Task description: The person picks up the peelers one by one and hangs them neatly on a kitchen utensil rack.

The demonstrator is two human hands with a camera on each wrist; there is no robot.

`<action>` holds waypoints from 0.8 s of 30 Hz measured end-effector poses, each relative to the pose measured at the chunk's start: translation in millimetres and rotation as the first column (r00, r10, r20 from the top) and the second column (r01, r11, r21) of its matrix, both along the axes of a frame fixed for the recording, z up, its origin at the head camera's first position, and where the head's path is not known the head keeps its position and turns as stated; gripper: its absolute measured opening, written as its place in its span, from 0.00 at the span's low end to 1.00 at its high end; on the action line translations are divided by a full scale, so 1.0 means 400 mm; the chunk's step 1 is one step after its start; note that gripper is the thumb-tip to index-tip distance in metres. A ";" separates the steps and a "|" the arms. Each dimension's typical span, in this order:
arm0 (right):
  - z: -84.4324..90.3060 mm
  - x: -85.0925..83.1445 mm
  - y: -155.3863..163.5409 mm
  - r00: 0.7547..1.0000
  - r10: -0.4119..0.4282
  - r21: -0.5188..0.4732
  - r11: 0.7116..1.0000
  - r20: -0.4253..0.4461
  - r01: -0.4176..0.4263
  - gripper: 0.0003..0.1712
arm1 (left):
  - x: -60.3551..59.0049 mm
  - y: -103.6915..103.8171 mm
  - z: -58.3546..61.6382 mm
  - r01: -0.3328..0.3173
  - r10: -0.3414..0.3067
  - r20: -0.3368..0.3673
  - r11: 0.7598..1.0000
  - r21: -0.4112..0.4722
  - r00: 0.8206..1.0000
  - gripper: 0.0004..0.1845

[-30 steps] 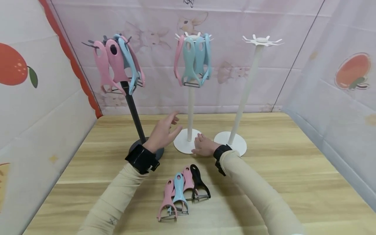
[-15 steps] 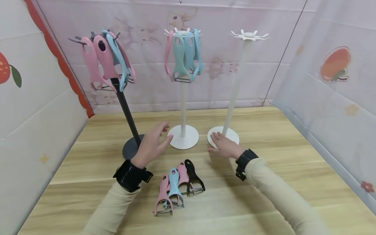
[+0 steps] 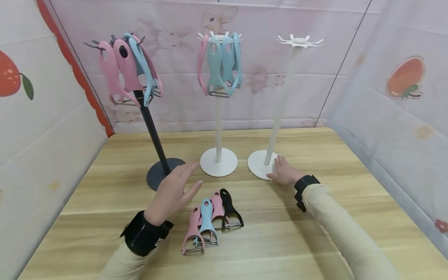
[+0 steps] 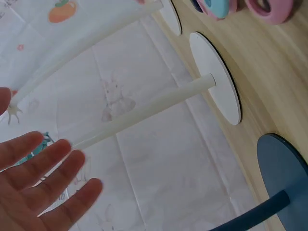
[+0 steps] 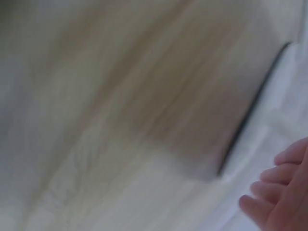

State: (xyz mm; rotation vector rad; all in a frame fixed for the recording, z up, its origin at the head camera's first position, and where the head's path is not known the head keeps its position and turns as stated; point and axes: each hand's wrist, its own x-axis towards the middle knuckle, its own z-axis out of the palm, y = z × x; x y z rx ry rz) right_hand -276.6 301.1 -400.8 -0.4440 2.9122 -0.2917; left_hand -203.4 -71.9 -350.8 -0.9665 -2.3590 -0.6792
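Observation:
Several peelers (image 3: 210, 219), pink, blue and black, lie in a small heap on the wooden table (image 3: 315, 233). My left hand (image 3: 175, 190) hovers just left of the heap with straight fingers (image 4: 43, 192) and holds nothing. My right hand (image 3: 284, 171) rests flat on the table, its fingers (image 5: 284, 183) at the round base of the empty white stand (image 3: 260, 163). A black stand (image 3: 154, 128) carries pink and blue peelers (image 3: 127, 74). The middle white stand (image 3: 218, 128) carries blue and pink peelers (image 3: 220, 64).
Pink printed cloth walls (image 3: 385, 97) close in the table on the left, back and right. The three stand bases line up across the middle of the table. The right wrist view is blurred.
My left hand has drawn back from the black stand toward the peeler heap. My right hand has slid right from the middle stand's base to the empty stand's base.

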 end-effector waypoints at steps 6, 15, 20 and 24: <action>-0.072 -0.071 0.029 0.999 0.033 0.041 0.999 0.002 -0.033 0.46 | 0.039 -0.020 -0.021 -0.010 0.060 0.238 0.978 -0.209 0.969 0.28; -0.110 -0.089 0.043 1.000 -0.025 0.059 0.998 0.004 0.024 0.48 | 0.060 0.006 -0.082 0.115 0.131 0.544 0.912 -0.395 0.828 0.38; -0.120 -0.083 0.039 1.000 -0.020 0.076 0.997 0.007 0.019 0.47 | 0.066 0.017 -0.110 0.167 0.115 0.660 0.923 -0.348 0.742 0.40; -0.119 -0.090 0.028 1.000 -0.017 0.095 0.995 0.007 0.016 0.47 | 0.063 0.012 -0.124 0.184 0.060 0.735 0.952 -0.247 0.675 0.38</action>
